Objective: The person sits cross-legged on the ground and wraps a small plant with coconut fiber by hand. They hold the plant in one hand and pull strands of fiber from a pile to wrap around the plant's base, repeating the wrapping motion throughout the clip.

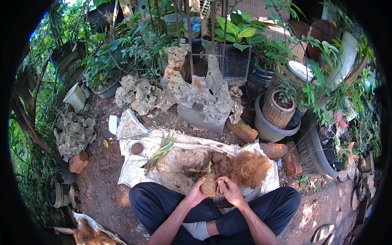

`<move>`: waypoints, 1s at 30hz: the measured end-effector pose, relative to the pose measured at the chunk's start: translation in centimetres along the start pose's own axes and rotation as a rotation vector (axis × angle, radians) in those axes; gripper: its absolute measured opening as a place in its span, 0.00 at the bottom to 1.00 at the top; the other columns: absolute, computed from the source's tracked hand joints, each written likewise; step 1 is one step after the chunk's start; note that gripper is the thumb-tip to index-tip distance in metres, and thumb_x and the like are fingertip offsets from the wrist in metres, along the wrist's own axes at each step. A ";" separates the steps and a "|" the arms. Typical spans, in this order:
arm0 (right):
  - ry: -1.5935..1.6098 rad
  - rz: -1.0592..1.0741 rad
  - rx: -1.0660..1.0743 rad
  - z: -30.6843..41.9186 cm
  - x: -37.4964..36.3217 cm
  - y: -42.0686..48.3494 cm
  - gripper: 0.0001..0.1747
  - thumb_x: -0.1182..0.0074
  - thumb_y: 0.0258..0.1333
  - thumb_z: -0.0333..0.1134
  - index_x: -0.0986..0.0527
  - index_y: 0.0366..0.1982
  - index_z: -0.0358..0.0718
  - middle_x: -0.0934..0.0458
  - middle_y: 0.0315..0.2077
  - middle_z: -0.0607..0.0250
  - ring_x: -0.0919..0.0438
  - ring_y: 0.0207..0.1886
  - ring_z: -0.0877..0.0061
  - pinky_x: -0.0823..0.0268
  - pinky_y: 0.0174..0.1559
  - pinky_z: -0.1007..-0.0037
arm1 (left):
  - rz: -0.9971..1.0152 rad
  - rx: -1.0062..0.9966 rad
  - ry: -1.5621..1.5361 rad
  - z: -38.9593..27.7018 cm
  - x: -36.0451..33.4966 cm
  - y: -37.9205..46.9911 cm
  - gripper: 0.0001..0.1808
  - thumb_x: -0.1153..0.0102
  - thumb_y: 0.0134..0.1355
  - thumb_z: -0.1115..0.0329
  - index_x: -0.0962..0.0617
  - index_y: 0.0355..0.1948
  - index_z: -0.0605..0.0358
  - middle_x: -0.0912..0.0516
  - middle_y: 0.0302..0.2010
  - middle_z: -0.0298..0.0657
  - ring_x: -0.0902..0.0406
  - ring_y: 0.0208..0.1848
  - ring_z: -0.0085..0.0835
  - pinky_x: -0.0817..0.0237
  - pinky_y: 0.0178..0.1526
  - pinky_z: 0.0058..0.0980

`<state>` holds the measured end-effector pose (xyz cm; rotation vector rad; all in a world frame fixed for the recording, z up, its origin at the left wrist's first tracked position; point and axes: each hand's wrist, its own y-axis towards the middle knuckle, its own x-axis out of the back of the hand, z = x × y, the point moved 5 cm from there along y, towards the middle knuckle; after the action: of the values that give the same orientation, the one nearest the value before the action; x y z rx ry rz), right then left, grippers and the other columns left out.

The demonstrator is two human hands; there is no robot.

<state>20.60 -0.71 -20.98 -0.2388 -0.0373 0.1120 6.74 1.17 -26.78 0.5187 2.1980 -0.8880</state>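
My left hand (196, 191) holds a root ball wrapped in coconut fibre (208, 186), cupping it from the left above my crossed legs. A small plant with narrow green leaves (209, 167) sticks up out of the ball. At the ball's right side, my right hand (228, 190) has its thumb and forefinger brought together; whether a strand is between them is too small to tell. Beneath both hands lies a white woven sack (190, 141) with dark loose soil (216, 160) on it. A heap of loose coconut fibre (250, 169) sits on the sack, right of the soil.
On the sack's left are a cut bunch of variegated leaves (160, 153) and a round brown ball (137, 148). Porous rocks (199, 92), a red brick (242, 131) and a grey pot (275, 133) stand beyond. More fibre (90, 234) lies at lower left, sandals (323, 233) at lower right.
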 end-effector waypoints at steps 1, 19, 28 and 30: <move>0.008 -0.003 0.000 0.0 0.0 0.0 0.12 0.58 0.68 0.37 0.30 0.40 0.35 0.29 0.21 0.72 0.34 0.23 0.88 0.39 0.28 0.81 | 0.000 -0.001 -0.001 0.0 0.1 0.0 0.26 0.59 0.67 0.49 0.34 0.59 0.54 0.26 0.55 0.41 0.28 0.56 0.35 0.34 0.54 0.41; -0.011 0.017 -0.062 -0.5 -0.2 0.0 0.12 0.52 0.65 0.37 0.30 0.40 0.35 0.28 0.22 0.72 0.31 0.25 0.87 0.35 0.28 0.81 | 0.003 -0.015 -0.002 -0.5 -0.4 -0.5 0.21 0.55 0.68 0.57 0.34 0.58 0.55 0.27 0.54 0.42 0.27 0.55 0.36 0.31 0.51 0.44; -0.145 -0.091 -0.091 -1.2 0.7 0.2 0.15 0.54 0.66 0.41 0.31 0.38 0.34 0.27 0.23 0.69 0.28 0.22 0.85 0.34 0.25 0.79 | -0.082 -0.196 0.147 -0.9 -0.6 -0.5 0.22 0.51 0.66 0.64 0.38 0.59 0.52 0.29 0.54 0.42 0.26 0.53 0.33 0.27 0.50 0.40; -0.221 -0.090 -0.113 -1.6 0.8 0.3 0.16 0.54 0.66 0.42 0.31 0.38 0.34 0.27 0.23 0.67 0.27 0.22 0.84 0.34 0.25 0.78 | -0.127 -0.224 0.220 -1.1 -0.9 -0.7 0.24 0.47 0.64 0.68 0.38 0.59 0.53 0.28 0.52 0.42 0.25 0.52 0.30 0.26 0.47 0.34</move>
<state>21.45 -0.71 -22.58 -0.3367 -0.2743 0.0459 6.43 1.41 -25.29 0.3862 2.5166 -0.6618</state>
